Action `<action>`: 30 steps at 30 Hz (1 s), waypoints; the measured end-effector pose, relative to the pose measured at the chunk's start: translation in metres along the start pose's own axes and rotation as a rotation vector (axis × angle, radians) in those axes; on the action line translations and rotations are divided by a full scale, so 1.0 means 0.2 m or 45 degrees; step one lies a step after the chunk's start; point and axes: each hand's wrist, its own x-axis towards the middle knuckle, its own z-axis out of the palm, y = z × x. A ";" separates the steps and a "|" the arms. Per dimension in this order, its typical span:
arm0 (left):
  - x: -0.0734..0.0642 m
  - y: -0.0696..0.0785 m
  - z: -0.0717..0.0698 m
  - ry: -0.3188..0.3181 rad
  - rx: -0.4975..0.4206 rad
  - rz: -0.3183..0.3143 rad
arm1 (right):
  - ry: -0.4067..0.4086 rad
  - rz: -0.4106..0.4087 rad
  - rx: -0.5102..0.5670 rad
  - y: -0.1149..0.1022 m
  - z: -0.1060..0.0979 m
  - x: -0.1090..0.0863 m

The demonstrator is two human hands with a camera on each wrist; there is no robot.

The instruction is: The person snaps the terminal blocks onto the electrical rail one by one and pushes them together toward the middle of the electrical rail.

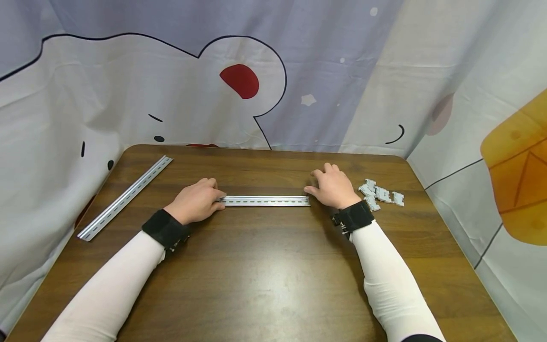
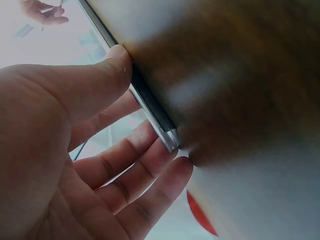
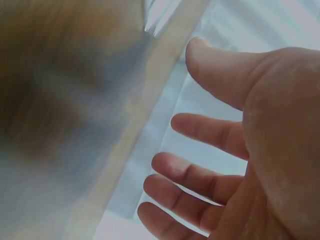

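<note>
Patterned curtain (image 1: 316, 71) behind wood-grain table (image 1: 265, 266). Slotted rail (image 1: 265, 204): looks metal, probably light, stiff, slightly slick; take it by the long edges near both ends. Left hand (image 1: 197, 200): thumb and fingers pinch the rail's left end. Right hand (image 1: 335, 186): fingers loosely spread, holding nothing, thumb just beside the other end.

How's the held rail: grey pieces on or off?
Off, where visible: the head view shows nothing mounted on the held rail; the grey pieces lie on the table to its right. The left hand hides one end.
</note>
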 end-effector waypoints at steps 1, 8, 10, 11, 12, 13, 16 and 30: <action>0.00 0.00 0.00 -0.001 0.003 -0.001 | 0.005 0.032 -0.005 0.03 0.00 0.00; 0.01 0.00 0.00 -0.010 0.019 -0.013 | -0.031 0.269 -0.043 0.23 0.01 -0.03; 0.01 0.00 0.00 -0.013 0.019 -0.012 | -0.052 0.342 -0.038 0.27 0.02 -0.04; 0.01 0.00 0.00 -0.014 0.019 -0.012 | -0.067 0.375 -0.035 0.29 0.02 -0.04; 0.01 0.00 0.00 -0.014 0.019 -0.012 | -0.078 0.404 -0.034 0.30 0.03 -0.05; 0.01 0.00 0.00 -0.013 0.019 -0.012 | -0.089 0.432 -0.033 0.32 0.03 -0.05; 0.01 0.00 0.00 -0.011 0.019 -0.009 | -0.114 0.510 -0.030 0.36 0.03 -0.07; -0.01 0.01 0.00 -0.006 0.026 -0.004 | -0.226 0.678 0.055 0.41 -0.04 -0.14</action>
